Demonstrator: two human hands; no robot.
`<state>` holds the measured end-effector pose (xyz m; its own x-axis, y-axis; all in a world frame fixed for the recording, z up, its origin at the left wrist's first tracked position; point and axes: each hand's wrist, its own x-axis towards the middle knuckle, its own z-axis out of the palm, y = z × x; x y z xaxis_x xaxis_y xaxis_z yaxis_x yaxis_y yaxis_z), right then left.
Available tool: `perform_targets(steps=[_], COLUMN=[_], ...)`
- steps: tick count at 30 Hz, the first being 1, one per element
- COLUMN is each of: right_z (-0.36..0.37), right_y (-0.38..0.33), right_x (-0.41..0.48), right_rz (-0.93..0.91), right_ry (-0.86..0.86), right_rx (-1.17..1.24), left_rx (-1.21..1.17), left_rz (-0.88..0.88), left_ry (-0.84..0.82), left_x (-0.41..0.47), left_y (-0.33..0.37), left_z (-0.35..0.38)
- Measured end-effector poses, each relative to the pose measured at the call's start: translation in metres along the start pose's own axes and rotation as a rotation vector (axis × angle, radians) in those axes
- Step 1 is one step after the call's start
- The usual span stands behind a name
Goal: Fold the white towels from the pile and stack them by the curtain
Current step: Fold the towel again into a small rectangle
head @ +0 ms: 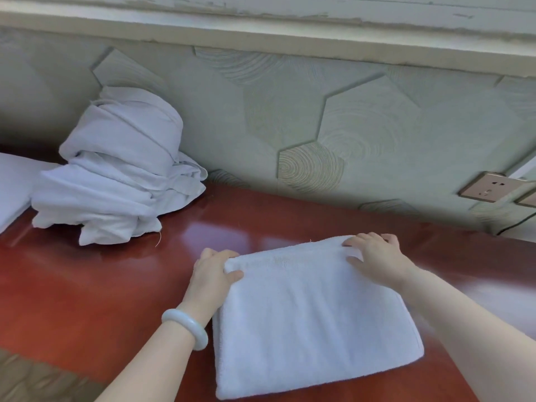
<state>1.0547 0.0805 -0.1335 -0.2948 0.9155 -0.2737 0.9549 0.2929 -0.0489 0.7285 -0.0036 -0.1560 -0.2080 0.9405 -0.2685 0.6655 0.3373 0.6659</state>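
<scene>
A folded white towel [313,317] lies flat on the glossy red-brown table [87,285] in front of me. My left hand [211,274] grips its far left corner, thumb on top and fingers tucked under the edge. At the far right corner my right hand [377,256] holds the edge, with fingers curled over the fold and thumb on top. A heap of crumpled white towels [116,175] sits at the back left against the wall.
A green wall with hexagon relief panels [348,126] runs along the table's back edge. A wall socket [481,188] with a dark cable is at the far right. Another white cloth [14,184] lies at the far left edge.
</scene>
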Motion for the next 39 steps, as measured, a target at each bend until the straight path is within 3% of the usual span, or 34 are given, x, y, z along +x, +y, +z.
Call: perform_targets(steps=[2,6,9,18,21,24,28,31,35,39], right_z=[0.0,0.003,0.012,0.006,-0.019,-0.029,0.008,0.017,-0.016,-0.015], right_y=[0.016,0.041,0.046,0.054,0.054,0.053,0.037,0.031,0.034,0.038], right_x=[-0.015,-0.05,-0.059,-0.049,-0.052,-0.039,-0.017,-0.02,-0.039,-0.02], right_rz=[0.021,0.03,0.016,0.073,0.102,0.176,0.346,0.354,0.27,0.364], right_ry=[-0.065,-0.067,-0.068,-0.146,-0.229,-0.097,0.027,0.073,0.125,0.122], right_rx=[-0.03,0.324,0.341,0.541,0.835,0.933,0.728,0.683,0.776,0.834], left_rx=[-0.001,0.125,0.236,-0.058,-0.357,-0.438,-0.065,0.035,-0.092,-0.125], left_rz=[0.101,0.266,0.347,0.119,0.031,-0.011,-0.047,0.001,0.049,0.024], left_ry=[-0.016,0.038,0.06,-0.178,-0.305,-0.211,-0.061,-0.011,-0.012,0.039], left_x=[0.011,0.022,0.024,0.036,0.041,0.05,0.052,0.047,0.042,0.06], left_y=[0.005,0.016,0.021,0.03,0.026,0.023,0.022,0.021,0.023,0.025], left_z=[0.003,0.008,0.005,-0.026,-0.041,-0.047,-0.021,-0.013,-0.032,-0.034])
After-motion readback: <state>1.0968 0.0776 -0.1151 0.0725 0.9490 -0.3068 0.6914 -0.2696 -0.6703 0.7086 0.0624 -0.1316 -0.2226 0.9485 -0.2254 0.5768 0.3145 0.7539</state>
